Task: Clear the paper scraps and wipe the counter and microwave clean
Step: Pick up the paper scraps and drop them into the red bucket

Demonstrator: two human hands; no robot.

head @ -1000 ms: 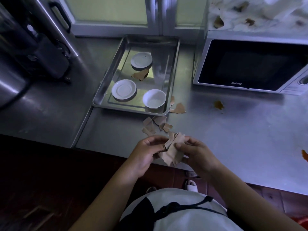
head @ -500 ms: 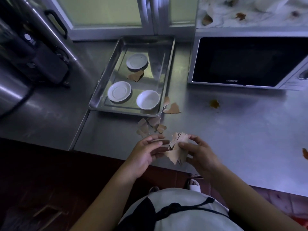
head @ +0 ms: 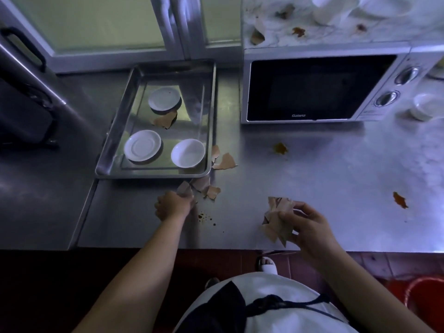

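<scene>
On counter [head: 312, 188] | left grip [head: 171, 204] now pinches scraps [head: 203, 183] | right grip [head: 310, 227] keeps bundle [head: 276, 219]

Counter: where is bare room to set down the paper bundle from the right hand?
Free: the counter between the microwave front and the right hand with its paper bundle, bordered by two orange stains; also the strip left of the left hand, below the tray. Crowded: loose scraps at the tray's near right corner.

Left hand [head: 173, 204] gripping scrap [head: 183, 188] (arm outstretched); right hand [head: 312, 227] pinching bundle [head: 276, 222].
</scene>
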